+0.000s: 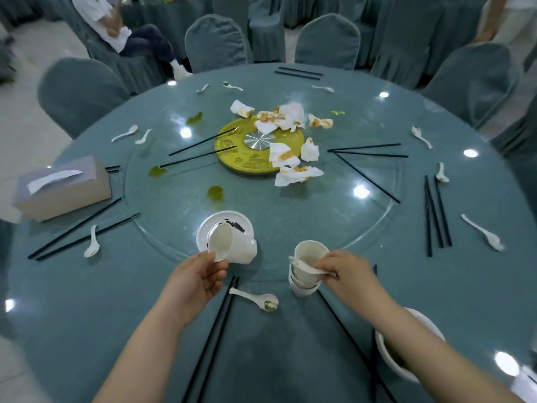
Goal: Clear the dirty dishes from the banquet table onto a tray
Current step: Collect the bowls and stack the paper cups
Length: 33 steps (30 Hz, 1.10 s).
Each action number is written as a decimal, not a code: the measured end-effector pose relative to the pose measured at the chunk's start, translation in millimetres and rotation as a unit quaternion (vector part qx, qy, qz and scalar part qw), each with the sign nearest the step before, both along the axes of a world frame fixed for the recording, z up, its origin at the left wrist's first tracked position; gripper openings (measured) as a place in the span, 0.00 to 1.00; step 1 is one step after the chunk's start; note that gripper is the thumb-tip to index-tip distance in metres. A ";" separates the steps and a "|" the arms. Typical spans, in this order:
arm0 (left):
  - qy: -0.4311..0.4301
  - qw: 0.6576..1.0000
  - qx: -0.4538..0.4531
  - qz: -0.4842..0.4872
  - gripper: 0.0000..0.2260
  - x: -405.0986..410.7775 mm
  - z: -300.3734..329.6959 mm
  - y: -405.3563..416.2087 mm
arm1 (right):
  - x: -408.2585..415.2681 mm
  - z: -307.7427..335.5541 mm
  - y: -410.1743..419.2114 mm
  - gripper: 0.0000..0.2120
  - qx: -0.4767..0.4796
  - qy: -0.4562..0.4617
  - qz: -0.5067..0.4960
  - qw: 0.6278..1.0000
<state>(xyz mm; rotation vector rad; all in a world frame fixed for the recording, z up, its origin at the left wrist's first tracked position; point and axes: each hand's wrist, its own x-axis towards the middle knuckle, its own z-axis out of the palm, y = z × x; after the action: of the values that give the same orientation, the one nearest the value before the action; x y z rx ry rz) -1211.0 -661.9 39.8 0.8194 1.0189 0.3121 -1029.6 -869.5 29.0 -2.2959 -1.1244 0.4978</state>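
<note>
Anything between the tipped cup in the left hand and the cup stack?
Nothing visible. The left hand holds the tipped cup over the saucer; only bare tablecloth lies between it and the cup stack, which the right hand grips.

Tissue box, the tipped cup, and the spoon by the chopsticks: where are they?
tissue box [62, 189], head view, on its near side wall.
tipped cup [242, 248], head view, on its outer wall.
spoon [269, 301], head view, on its bowl.

Single view: head-worn wide-angle camera, facing forward and down across round banquet table [290, 330], near edge close below, far chairs [216, 43] distant
</note>
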 end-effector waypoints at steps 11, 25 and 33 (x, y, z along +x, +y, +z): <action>-0.017 0.993 0.059 -0.102 0.05 20.7 13.7 -49.2 | -2.9 -10.4 -46.7 0.12 0.136 0.101 -0.179 0.969; 0.118 0.956 0.238 -0.127 0.09 44.3 -53.5 -70.5 | -10.0 -43.1 -120.1 0.12 0.113 0.148 -0.292 0.938; 0.326 0.584 0.566 -0.482 0.19 28.3 -126.5 -37.4 | -19.0 -61.1 -132.0 0.14 0.058 0.184 -0.275 0.942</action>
<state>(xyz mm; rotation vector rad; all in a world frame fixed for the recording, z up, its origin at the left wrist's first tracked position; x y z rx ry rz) -1182.7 -699.3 -86.6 2.6859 0.7597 -0.4274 -1048.6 -1001.5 -32.1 -2.1638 -0.2999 0.5822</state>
